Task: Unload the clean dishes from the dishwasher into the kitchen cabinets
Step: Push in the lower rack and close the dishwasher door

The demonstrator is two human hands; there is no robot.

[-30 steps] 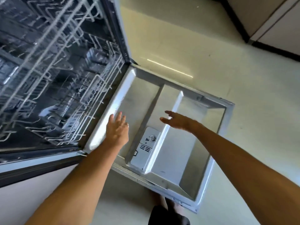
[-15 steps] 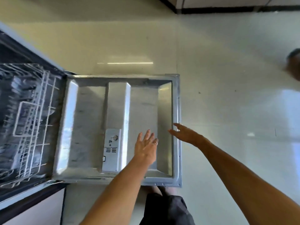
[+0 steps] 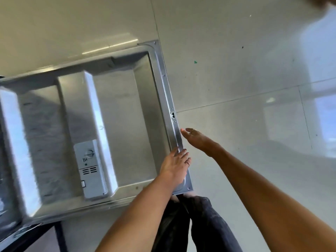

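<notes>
— Since half a second ago our left hand [image 3: 175, 165] has slid from the inner panel of the door [image 3: 116, 113] out to its right edge, and the rack we saw at the left of the frame has gone from view. Agreed?

— Agreed. We now see the left hand lying over the door's rim [image 3: 167, 84] at the lower centre, fingers straight and spread, gripping nothing. A ring sits on one finger.

— And our right hand [image 3: 197, 139]?

— It hovers just right of the rim, a little above the left hand in the frame. Fingers are stretched out flat toward the edge, with a ring there too. We cannot tell whether the fingertips touch the metal. It holds nothing.

— Where is the task's thing?

— The door lies open and flat, filling the left and centre of the frame, its steel inside facing us. The grey dispenser [image 3: 90, 168] is set in the panel at lower centre-left. We see no dishes in this frame.

— What else do we see?

— Pale floor [image 3: 245, 79] tiles fill the top and right, with a bright patch at the far right. Our dark trousers [image 3: 200, 224] show at the bottom centre, below the door's near corner. A dark cabinet edge [image 3: 36, 231] runs along the lower left.
</notes>
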